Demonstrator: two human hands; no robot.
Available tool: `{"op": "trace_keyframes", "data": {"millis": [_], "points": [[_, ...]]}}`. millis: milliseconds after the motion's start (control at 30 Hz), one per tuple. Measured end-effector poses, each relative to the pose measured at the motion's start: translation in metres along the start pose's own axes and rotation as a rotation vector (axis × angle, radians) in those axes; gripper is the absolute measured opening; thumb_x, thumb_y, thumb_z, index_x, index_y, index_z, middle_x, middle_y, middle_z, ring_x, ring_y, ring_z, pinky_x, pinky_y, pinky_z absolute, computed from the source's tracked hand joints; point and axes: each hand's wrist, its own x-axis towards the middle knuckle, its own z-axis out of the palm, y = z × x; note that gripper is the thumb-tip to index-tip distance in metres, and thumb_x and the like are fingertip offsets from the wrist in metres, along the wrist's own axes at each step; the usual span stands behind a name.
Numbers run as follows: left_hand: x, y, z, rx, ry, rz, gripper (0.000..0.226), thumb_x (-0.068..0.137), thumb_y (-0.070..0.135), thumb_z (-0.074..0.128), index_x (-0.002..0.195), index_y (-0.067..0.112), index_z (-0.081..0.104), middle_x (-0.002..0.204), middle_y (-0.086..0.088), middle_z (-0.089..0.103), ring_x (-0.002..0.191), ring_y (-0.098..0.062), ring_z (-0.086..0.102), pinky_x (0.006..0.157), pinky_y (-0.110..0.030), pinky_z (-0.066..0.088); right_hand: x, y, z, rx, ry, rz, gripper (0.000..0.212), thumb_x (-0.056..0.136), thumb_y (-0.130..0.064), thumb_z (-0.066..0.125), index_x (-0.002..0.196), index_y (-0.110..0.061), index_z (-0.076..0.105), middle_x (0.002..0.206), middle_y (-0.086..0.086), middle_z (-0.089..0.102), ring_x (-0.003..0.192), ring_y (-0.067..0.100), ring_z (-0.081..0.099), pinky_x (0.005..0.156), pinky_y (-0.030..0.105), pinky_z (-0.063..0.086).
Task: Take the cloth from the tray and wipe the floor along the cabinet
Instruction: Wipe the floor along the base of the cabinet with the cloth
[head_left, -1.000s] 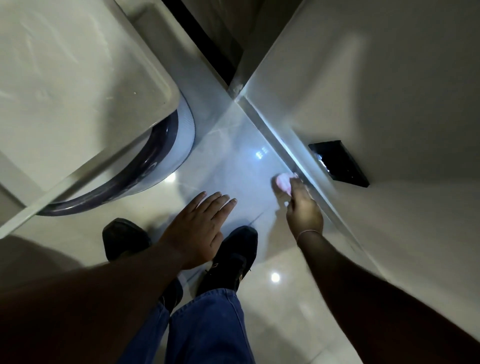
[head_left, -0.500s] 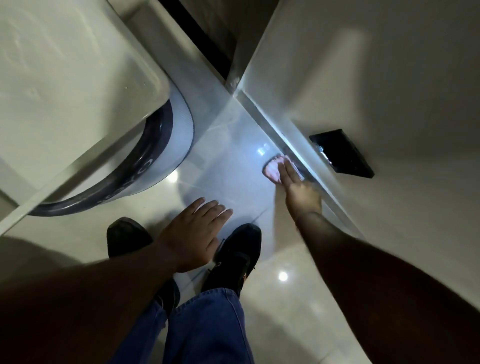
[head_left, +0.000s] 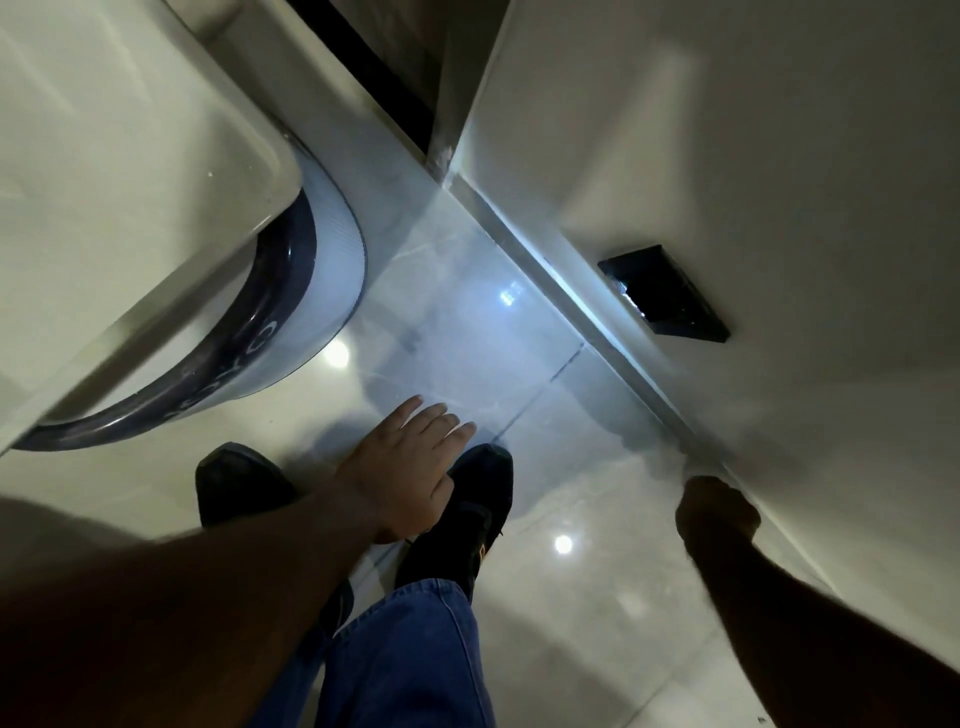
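Note:
My right hand (head_left: 719, 512) is down on the glossy tiled floor (head_left: 467, 353), in shadow, right against the foot of the white cabinet (head_left: 727, 156). Its fingers are curled under. The pink cloth is hidden beneath it and cannot be seen now. My left hand (head_left: 410, 467) hovers open, palm down and fingers slightly spread, above my right shoe (head_left: 467, 499) in the middle of the view. It holds nothing.
A black square plate (head_left: 665, 293) sits low on the cabinet front. A round white appliance with a dark band (head_left: 291, 312) stands at left under a white surface (head_left: 130, 156). My other shoe (head_left: 234, 483) and my jeans (head_left: 405, 649) fill the lower centre.
My right hand has drawn back along the cabinet's foot, from near the black plate toward me. The pink cloth, visible before, is now covered. My left hand has barely moved.

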Motion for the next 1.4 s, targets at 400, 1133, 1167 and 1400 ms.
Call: {"op": "trace_keyframes", "data": {"millis": [400, 1133, 1167, 1400], "points": [[-0.005, -0.003, 0.001, -0.025, -0.170, -0.036, 0.088, 0.085, 0.044, 0.006, 0.162, 0.015, 0.037, 0.162, -0.009, 0.049, 0.155, -0.026, 0.033, 0.133, -0.049, 0.010, -0.063, -0.203, -0.135, 0.250, 0.483, -0.693, 0.068, 0.099, -0.014, 0.056, 0.160, -0.038, 0.039, 0.170, -0.012, 0.038, 0.093, 0.035, 0.068, 0.062, 0.034, 0.050], [-0.016, -0.008, 0.009, -0.076, -0.094, -0.008, 0.078, 0.090, 0.040, 0.016, 0.154, 0.011, 0.050, 0.149, -0.013, 0.062, 0.146, -0.032, 0.047, 0.131, -0.052, 0.020, -0.049, -0.130, -0.092, 0.595, 0.180, -0.441, 0.072, 0.095, -0.007, 0.063, 0.159, -0.033, 0.045, 0.160, -0.002, 0.055, 0.138, 0.030, 0.060, 0.114, 0.038, 0.046], [-0.018, -0.008, 0.012, -0.067, -0.082, 0.001, 0.075, 0.091, 0.039, 0.019, 0.152, 0.011, 0.053, 0.146, -0.013, 0.065, 0.143, -0.032, 0.051, 0.130, -0.052, 0.023, -0.055, -0.142, -0.100, 0.617, 0.209, -0.457, 0.068, 0.096, -0.011, 0.063, 0.158, -0.035, 0.047, 0.155, 0.000, 0.060, 0.134, 0.030, 0.063, 0.110, 0.038, 0.048], [-0.018, -0.012, 0.018, -0.012, -0.031, 0.023, 0.066, 0.087, 0.036, 0.034, 0.139, 0.009, 0.065, 0.127, -0.012, 0.075, 0.128, -0.033, 0.065, 0.124, -0.050, 0.032, -0.061, -0.259, -0.155, 0.282, 0.348, -0.819, 0.075, 0.099, -0.007, 0.051, 0.161, -0.046, 0.033, 0.171, -0.019, 0.033, 0.108, 0.040, 0.064, 0.077, 0.047, 0.058]]}}
